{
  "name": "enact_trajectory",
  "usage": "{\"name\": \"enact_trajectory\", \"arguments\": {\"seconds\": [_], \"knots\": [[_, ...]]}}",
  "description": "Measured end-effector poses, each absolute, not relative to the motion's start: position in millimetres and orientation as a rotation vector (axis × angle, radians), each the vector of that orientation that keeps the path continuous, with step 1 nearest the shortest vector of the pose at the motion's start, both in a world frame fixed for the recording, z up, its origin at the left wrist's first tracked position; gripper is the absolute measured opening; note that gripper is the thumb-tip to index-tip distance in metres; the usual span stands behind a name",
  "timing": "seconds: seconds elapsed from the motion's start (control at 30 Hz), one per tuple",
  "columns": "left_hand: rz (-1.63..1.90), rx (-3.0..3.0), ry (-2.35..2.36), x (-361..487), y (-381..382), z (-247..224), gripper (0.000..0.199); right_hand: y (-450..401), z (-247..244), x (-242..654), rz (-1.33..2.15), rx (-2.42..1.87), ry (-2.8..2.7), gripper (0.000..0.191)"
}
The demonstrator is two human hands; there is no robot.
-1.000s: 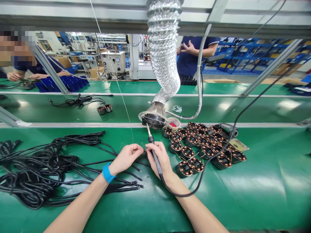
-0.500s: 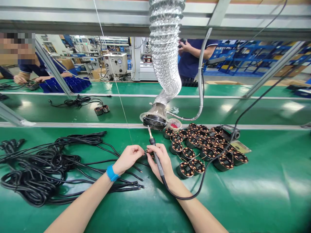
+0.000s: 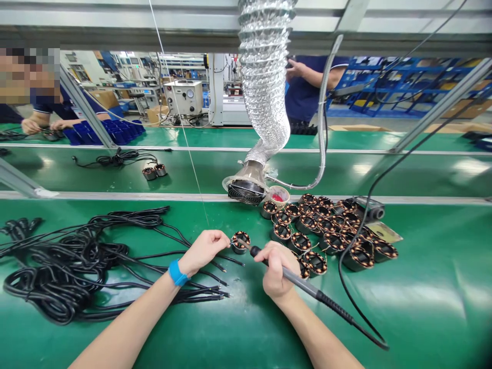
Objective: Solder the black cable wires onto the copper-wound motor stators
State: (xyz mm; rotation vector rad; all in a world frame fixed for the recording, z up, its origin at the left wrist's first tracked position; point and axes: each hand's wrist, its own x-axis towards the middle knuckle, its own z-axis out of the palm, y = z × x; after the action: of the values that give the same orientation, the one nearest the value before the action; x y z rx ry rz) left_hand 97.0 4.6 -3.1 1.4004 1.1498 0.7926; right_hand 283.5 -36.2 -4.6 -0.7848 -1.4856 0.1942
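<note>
My right hand (image 3: pixel 282 269) is wrapped around the grey handle of a soldering iron (image 3: pixel 303 282), whose tip points left over a small motor stator (image 3: pixel 241 243). This stator is a dark ring with copper windings, standing on the green bench. At its left edge my left hand (image 3: pixel 205 251), with a blue band on the wrist, pinches a thin wire; the exact end between the fingertips is too small to make out. A thin solder-like strand (image 3: pixel 188 138) hangs from above down to behind the left hand. Black cables (image 3: pixel 219 292) with stripped ends lie beside my left forearm.
Many wound stators (image 3: pixel 323 225) crowd the bench at right, beside a soldering stand (image 3: pixel 369 209). A fume extractor (image 3: pixel 248 187) hangs ahead on a foil duct (image 3: pixel 263 72). Near it sits a small tub (image 3: pixel 279 196). Coiled cables (image 3: pixel 57 277) fill the left. Two co-workers are beyond.
My right hand has moved right and tilted the soldering iron from upright to slanting, its tip coming down to the stator. The stator now shows fully. My left hand has barely moved.
</note>
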Motion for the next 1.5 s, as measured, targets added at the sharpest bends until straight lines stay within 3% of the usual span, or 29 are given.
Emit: {"name": "enact_trajectory", "arguments": {"seconds": [1.5], "knots": [[0.773, 1.373, 1.183, 99.8, 1.0, 0.8, 0.031, -38.1, -8.0, 280.6, 0.217, -0.862, -1.445, 0.042]]}}
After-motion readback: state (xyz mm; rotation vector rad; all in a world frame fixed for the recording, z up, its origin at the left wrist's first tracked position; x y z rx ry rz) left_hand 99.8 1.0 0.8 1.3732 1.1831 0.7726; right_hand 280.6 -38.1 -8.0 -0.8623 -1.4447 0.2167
